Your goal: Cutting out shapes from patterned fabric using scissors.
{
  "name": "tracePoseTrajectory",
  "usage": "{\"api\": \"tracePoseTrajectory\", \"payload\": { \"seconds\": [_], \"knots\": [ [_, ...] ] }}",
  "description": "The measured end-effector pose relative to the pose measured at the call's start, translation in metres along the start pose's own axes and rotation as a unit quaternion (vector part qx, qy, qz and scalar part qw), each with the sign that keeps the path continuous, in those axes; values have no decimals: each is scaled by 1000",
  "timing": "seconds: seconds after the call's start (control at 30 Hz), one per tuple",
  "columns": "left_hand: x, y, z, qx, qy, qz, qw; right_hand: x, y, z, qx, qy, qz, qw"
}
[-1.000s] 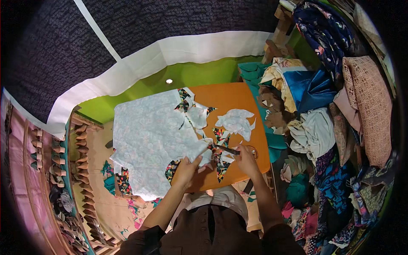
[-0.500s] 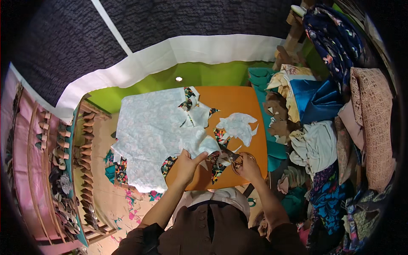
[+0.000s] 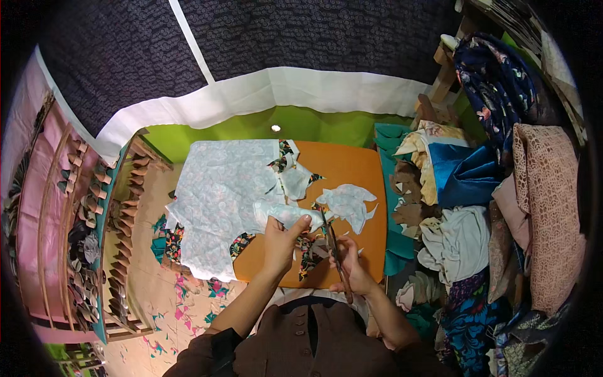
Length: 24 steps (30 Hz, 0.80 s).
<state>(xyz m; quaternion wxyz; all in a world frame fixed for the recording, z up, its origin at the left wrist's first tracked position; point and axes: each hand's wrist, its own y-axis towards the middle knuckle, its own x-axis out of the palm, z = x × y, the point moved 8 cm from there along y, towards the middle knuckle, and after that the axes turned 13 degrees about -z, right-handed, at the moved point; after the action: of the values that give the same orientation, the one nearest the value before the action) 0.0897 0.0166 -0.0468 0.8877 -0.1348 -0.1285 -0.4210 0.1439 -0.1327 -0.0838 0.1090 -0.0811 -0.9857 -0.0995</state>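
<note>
A large sheet of fabric (image 3: 217,188), pale on its upturned side and dark floral where edges flip over, covers the left of the orange table (image 3: 358,163). My left hand (image 3: 281,244) grips a raised fold of it near the table's front, thumb on top. In my right hand (image 3: 353,269) is a pair of scissors (image 3: 333,244), turned on edge with the blades pointing away from me, tips just beside the fold. A cut pale piece (image 3: 347,202) lies to the right. Dark floral scraps (image 3: 309,259) lie between my hands.
Piles of folded cloth, including a blue satin piece (image 3: 465,173) and a white bundle (image 3: 461,242), crowd the right side. At left stands a rack (image 3: 129,232) with rows of shoe-like forms. Coloured scraps (image 3: 182,301) litter the floor. A dark patterned curtain (image 3: 314,38) hangs ahead.
The scissors have swung from pointing left at the fabric to pointing away from me. My right hand has moved a little left and nearer. My left hand still grips the cloth.
</note>
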Motion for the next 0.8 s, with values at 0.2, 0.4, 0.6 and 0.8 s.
{"api": "tracePoseTrajectory", "payload": {
  "seconds": [0.2, 0.4, 0.6, 0.8],
  "knots": [
    [0, 8, 22, 101, -52, 44, 993, 17, 6, -10, -20, 231, -66, 971],
    [9, 10, 23, 118, -2, 68, 991, 9, -7, 42, 139, 290, -61, 945],
    [23, 3, 22, 100, 36, 44, 993, 14, 13, -10, 126, 231, -108, 959],
    [18, 2, 21, 135, 20, 82, 987, 5, 14, -17, 95, 221, -82, 967]
  ]
}}
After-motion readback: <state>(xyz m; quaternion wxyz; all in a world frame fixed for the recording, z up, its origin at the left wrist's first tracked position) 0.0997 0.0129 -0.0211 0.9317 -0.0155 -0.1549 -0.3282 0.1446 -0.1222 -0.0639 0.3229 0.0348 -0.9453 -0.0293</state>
